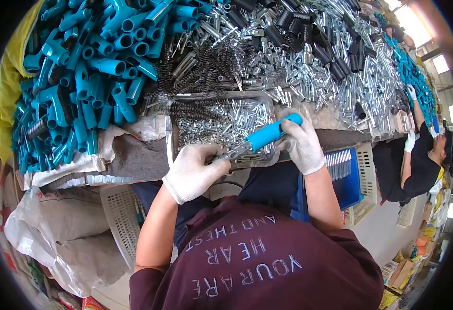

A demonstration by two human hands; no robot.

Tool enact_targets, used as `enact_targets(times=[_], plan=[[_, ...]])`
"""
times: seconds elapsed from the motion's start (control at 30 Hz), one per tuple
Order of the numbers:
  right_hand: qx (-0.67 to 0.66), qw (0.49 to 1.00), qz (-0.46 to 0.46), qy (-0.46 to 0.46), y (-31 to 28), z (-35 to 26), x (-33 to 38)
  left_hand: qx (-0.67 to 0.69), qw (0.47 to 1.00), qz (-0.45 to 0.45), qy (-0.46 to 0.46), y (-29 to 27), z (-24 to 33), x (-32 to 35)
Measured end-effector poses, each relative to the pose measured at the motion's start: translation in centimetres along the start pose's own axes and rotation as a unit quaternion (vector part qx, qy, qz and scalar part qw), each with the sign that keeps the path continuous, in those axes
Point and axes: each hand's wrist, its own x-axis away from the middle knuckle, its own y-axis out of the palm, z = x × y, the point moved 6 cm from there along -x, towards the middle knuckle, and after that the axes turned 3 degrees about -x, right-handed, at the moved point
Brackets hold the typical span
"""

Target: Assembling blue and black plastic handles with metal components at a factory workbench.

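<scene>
Both hands wear white gloves and meet over a clear plastic tray (271, 106) of small metal parts. My right hand (305, 147) is closed round the far end of a teal tubular housing (265, 136), which slants up to the right. A silvery metal piece (238, 151) sticks out of the housing's lower left end. Pinched round that piece are the fingers of my left hand (195, 173). How deep the metal goes into the housing is hidden. Dark coil springs (198, 110) lie along the tray's far side.
Teal housings (94, 77) are heaped at the left. Metal rods and fittings (309, 67), with black sleeves (340, 62), cover the bench's far right. Beside my right arm, a blue bin (348, 178) holds a row of metal rods. A co-worker (423, 160) stands at the right.
</scene>
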Motion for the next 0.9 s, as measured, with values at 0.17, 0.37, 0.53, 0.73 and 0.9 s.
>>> enact_targets(times=[0.17,0.37,0.53,0.73,0.9], plan=[[0.01,0.997,-0.071,0.032,3.8,1.2,2.0,-0.201,0.93,0.122,0.284,1.2,0.4,1.0],[0.044,0.98,-0.147,0.129,3.9,3.4,3.2,-0.272,0.922,0.094,0.259,2.1,-0.5,0.8],[0.031,0.974,-0.166,0.15,5.1,4.3,3.8,-0.07,0.988,0.027,0.137,2.4,1.0,0.5],[0.204,0.964,-0.163,0.048,6.0,2.7,1.5,0.294,0.948,-0.112,-0.052,3.8,-1.2,1.4],[0.739,0.542,-0.105,-0.385,8.1,2.4,0.1,0.293,0.948,0.109,-0.062,0.8,-2.6,1.7]])
